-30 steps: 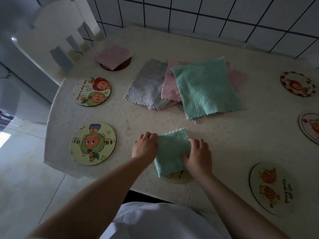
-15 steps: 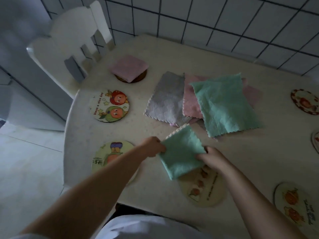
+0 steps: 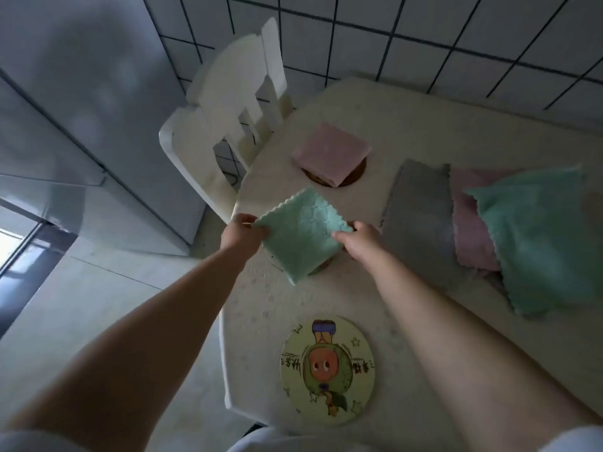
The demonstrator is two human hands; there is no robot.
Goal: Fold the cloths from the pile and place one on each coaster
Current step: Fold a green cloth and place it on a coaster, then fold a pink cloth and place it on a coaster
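Now both hands point(image 3: 243, 234) point(image 3: 360, 244) hold folded green cloth point(image 3: 301, 233) over coaster point(image 3: 321, 267)

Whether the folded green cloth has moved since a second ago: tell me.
Yes. The folded green cloth went left, from beside the cartoon coaster to the next coaster.

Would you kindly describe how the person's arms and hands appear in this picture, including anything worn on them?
Both forearms are bare along all that shows. The left hand and the right hand wear no gloves, and no rings, watch or bracelet can be seen. The nails look short and unpainted, though they are small in the picture. At the bottom edge, light white-grey fabric of a garment shows near the body and at both lower corners.
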